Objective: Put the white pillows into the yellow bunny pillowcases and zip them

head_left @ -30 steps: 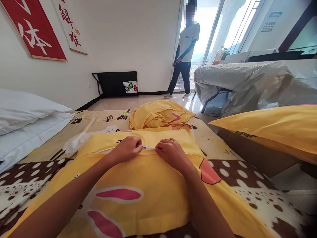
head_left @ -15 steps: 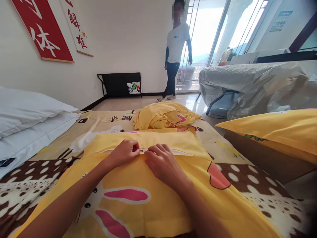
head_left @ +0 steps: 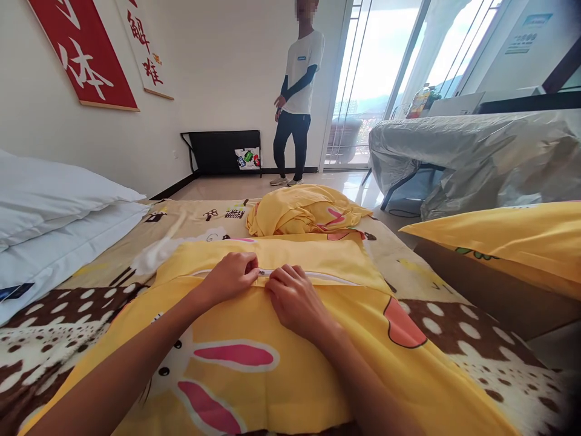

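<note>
A yellow fabric cover (head_left: 313,369) with a rabbit print lies spread before me, a white zipper (head_left: 333,278) running across its upper part. My left hand (head_left: 232,274) is closed in a pinch on the zipper's edge, left of the small metal slider (head_left: 262,273). Just right of that slider, my right hand (head_left: 295,297) has its fingers curled and pressed together on the cover along the zipper. A small gap separates the two hands. What exactly sits between the fingertips is partly hidden.
Beyond the cover lies a bunched yellow cloth (head_left: 304,212) on a patterned blanket (head_left: 181,221). White pillows (head_left: 68,194) are stacked at left, and a yellow pillow (head_left: 508,239) rests at right above a brown box (head_left: 476,284). A person (head_left: 299,79) stands near the far wall.
Both hands stay at the zipper; the right fingers are curled in more tightly. The person at the back has moved left and brought their arms in front. The view has shifted slightly.
</note>
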`<state>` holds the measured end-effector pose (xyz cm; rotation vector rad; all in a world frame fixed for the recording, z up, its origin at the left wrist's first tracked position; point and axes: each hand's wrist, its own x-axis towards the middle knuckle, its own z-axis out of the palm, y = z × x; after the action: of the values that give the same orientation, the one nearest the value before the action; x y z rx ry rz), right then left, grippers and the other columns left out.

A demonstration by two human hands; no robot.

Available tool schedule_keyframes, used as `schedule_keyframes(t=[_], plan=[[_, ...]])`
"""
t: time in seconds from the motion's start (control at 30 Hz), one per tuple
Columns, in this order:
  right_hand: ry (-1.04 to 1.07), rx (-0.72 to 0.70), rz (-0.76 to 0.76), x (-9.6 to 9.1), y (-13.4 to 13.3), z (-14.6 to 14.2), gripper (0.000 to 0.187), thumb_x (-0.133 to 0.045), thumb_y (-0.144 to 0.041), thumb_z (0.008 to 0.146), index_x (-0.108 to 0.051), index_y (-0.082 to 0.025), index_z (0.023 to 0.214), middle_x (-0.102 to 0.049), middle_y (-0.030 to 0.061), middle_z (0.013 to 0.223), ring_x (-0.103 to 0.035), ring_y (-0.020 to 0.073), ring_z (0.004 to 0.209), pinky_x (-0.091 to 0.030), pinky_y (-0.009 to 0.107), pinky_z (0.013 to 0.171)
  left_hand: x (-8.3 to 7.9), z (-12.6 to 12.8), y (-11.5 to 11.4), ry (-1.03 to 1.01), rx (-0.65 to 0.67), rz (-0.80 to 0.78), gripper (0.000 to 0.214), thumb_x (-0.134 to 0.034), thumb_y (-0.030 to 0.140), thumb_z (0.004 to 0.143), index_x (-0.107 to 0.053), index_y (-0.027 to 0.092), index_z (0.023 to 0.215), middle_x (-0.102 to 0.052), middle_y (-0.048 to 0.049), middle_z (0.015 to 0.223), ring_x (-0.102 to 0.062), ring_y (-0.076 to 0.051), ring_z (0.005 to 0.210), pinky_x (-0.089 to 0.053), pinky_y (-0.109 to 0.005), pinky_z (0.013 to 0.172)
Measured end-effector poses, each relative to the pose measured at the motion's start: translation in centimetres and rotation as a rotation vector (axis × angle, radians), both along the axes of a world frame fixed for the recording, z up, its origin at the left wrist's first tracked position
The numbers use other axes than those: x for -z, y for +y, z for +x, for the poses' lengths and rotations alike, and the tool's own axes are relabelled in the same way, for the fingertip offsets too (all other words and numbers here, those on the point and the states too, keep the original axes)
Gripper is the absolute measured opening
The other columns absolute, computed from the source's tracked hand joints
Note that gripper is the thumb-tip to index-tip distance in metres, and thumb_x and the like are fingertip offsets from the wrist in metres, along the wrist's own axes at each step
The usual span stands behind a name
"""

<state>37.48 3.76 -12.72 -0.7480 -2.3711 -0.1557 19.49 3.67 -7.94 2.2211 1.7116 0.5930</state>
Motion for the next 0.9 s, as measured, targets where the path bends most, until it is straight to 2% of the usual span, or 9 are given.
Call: schedule_keyframes(t=[0.13,0.2,0.3,0.5,0.7,0.9], plan=[[0.128,0.143,-0.185,0.4,0.2,-0.3,0.021,-0.044,-0.014,0.093,-0.060,-0.015,0.106,-0.065,0.0062,0.088,-0.055,0.0182,0.082,-0.037,0.028,0.073,-0.1,-0.1,-0.2,-0.005,-0.017,-0.023,0.015,-0.048,0.028,0.079,-0.051,0.019,0.067,-0.055,0.0020,0.060,-0.047,-0.014,0.058,-0.029,-0.027,0.056],[0.111,0.217,-0.218,0.7,0.5,-0.4,0.022,-0.048,-0.018,0.094,-0.060,-0.018,0.112,-0.067,0.0054,0.091,-0.057,0.0184,0.083,-0.036,0.028,0.073,0.0,0.0,-0.3,0.000,-0.018,-0.021,0.015,-0.048,0.029,0.079,-0.051,0.020,0.067,-0.055,0.0017,0.061,-0.047,-0.014,0.059,-0.029,-0.027,0.056],[-0.006,0.277,-0.169,1.3,0.9,-0.4,0.016,-0.049,-0.021,0.094,-0.065,-0.022,0.098,-0.067,0.0025,0.085,-0.057,0.0181,0.079,-0.033,0.029,0.072,0.1,0.3,-0.4,0.026,-0.028,-0.013,0.016,-0.047,0.029,0.080,-0.050,0.020,0.067,-0.056,0.0011,0.062,-0.047,-0.014,0.059,-0.028,-0.027,0.056],[-0.125,0.303,-0.077,1.5,1.0,-0.5,0.022,-0.047,-0.019,0.096,-0.064,-0.020,0.082,-0.065,0.0010,0.076,-0.057,0.0159,0.074,-0.027,0.031,0.071,0.1,0.1,-0.6,0.075,-0.057,-0.008,0.014,-0.046,0.027,0.079,-0.050,0.020,0.067,-0.057,0.0004,0.062,-0.047,-0.015,0.059,-0.027,-0.028,0.056],[-0.135,0.314,-0.102,1.2,1.0,-0.5,0.021,-0.047,-0.015,0.094,-0.062,-0.018,0.079,-0.066,0.0015,0.076,-0.056,0.0154,0.074,-0.026,0.031,0.070,0.0,-2.5,-1.0,0.054,-0.100,-0.026,0.018,-0.046,0.032,0.077,-0.051,0.020,0.065,-0.053,0.0020,0.059,-0.046,-0.014,0.058,-0.029,-0.027,0.056],[-0.092,0.297,-0.073,1.5,1.0,-0.5,0.023,-0.046,-0.015,0.095,-0.062,-0.018,0.079,-0.066,0.0024,0.075,-0.056,0.0156,0.073,-0.026,0.030,0.070,-0.2,-5.1,-2.0,0.024,-0.132,-0.032,0.021,-0.046,0.036,0.076,-0.054,0.019,0.068,-0.057,0.0007,0.066,-0.049,-0.015,0.063,-0.034,-0.026,0.060]])
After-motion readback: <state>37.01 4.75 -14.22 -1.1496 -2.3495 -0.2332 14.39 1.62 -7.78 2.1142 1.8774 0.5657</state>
